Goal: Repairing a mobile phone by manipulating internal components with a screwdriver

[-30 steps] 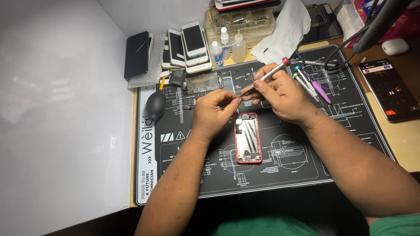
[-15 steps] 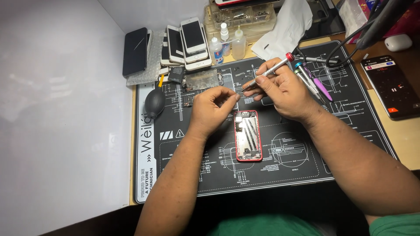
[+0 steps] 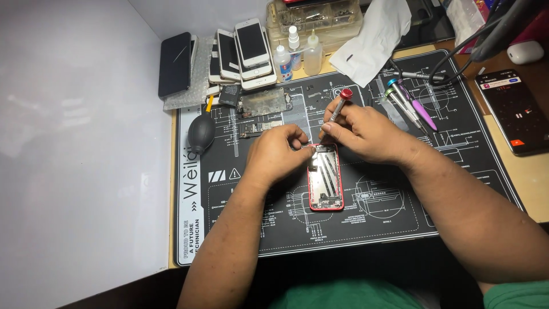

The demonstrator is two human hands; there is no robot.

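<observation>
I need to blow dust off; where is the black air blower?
The black air blower lies at the mat's left edge, left of the left hand, below the stacked phones.

my left hand [image 3: 277, 153] and right hand [image 3: 366, 133] cover the top end of the red phone frame [image 3: 326, 178], so i can't see where the tip of the red-capped screwdriver [image 3: 338, 106] lands. whatever my left fingertips pinch is too small to tell. the parts inside the frame glare and blur. the clear parts box [image 3: 314, 17] is cut off by the top edge, and the dark cable [image 3: 486, 40] runs out at top right.
</observation>
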